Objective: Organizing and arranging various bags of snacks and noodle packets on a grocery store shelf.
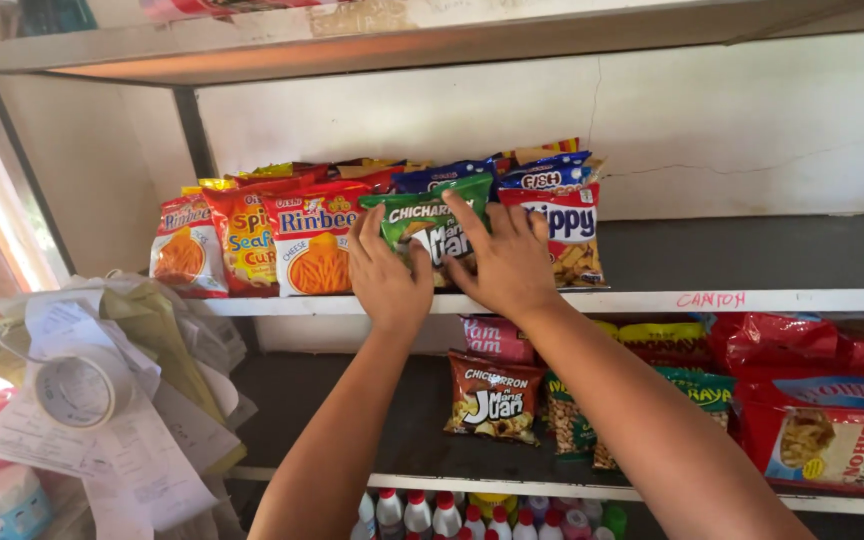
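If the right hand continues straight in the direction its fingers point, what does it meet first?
The right hand already touches the green snack bag. Going further, it probably meets the blue bags stacked behind; depth is unclear.

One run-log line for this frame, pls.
left hand: on green snack bag | right hand: on same bag | bag: upright in row on shelf | right: red-white bag

The green snack bag (430, 222) stands upright at the front edge of the upper shelf, its shiny front facing out. It sits between the two hands that press it from both sides, so only its top and middle band show. Its left edge touches a red bag, its right edge a red and white one.
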